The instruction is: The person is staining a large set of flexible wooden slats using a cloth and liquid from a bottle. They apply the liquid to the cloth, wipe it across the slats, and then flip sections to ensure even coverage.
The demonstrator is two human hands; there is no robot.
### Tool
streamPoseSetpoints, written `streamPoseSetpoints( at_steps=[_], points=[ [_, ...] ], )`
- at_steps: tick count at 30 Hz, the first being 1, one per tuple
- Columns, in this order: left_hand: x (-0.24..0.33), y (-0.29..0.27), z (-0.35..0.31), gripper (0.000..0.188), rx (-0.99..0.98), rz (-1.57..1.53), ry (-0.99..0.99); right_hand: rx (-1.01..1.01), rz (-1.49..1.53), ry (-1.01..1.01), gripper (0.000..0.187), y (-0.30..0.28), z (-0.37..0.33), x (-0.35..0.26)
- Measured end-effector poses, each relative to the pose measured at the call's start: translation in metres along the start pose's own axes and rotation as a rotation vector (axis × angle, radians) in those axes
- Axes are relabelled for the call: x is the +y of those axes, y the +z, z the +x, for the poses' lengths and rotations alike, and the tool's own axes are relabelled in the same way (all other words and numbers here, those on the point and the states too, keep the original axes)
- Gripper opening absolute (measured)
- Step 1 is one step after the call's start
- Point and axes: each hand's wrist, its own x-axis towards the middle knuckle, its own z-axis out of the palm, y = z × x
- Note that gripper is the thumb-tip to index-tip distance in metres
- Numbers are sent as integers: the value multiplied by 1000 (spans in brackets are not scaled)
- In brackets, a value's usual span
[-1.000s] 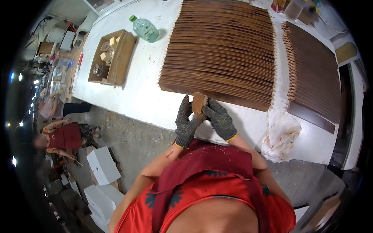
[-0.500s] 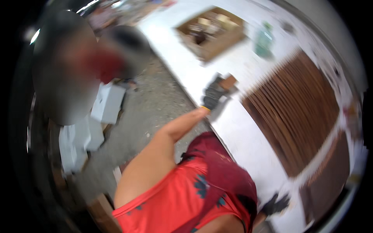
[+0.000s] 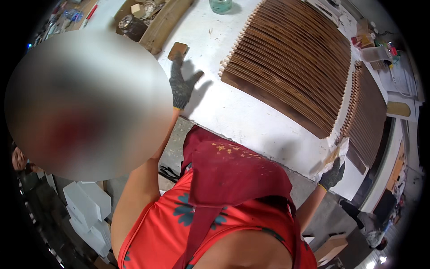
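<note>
My left hand (image 3: pixel 182 87), in a dark grey knit glove, is over the white table with its thumb spread and fingers stretched out. Its fingertips touch a small brown wooden block (image 3: pixel 179 49); the hand is not wrapped round it. At the table's front edge on the right, my right hand (image 3: pixel 333 175), gloved alike, is closed on a crumpled white rag (image 3: pixel 332 158) with a yellowish stain. Between the hands and farther back, a row of dark brown wooden slats (image 3: pixel 286 62) with pale tenoned ends lies side by side. A second group of brown slats (image 3: pixel 368 116) lies to its right.
A cardboard box (image 3: pixel 165 27) with a dark jar and pale blocks stands at the back left. Beyond the slats is a greenish clear bottle (image 3: pixel 220 5). Another person, blurred (image 3: pixel 89 107), is close on my left. White boxes (image 3: pixel 87 201) lie on the floor.
The view has swung, bringing the slats nearer the middle. My left hand, earlier around the block, now has its fingers stretched to it. My right hand, earlier spread and bare of the rag, grips it.
</note>
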Motion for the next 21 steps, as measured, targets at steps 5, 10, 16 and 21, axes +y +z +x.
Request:
streamPoseSetpoints(
  at_steps=[5,10,16,21],
  points=[
    [-7,53,-6,126,-391,-184,87,-156,37,-290,33,93,-25,-31],
    [1,92,10,128,-561,298,315,-230,-714,-985,44,160,-5,-2],
    [8,92,7,120,-590,272,194,-363,-374,-833,52,229,-59,-1],
    [-2,101,0,97,-612,541,363,-623,-452,-1083,58,335,-162,-86]
  ],
)
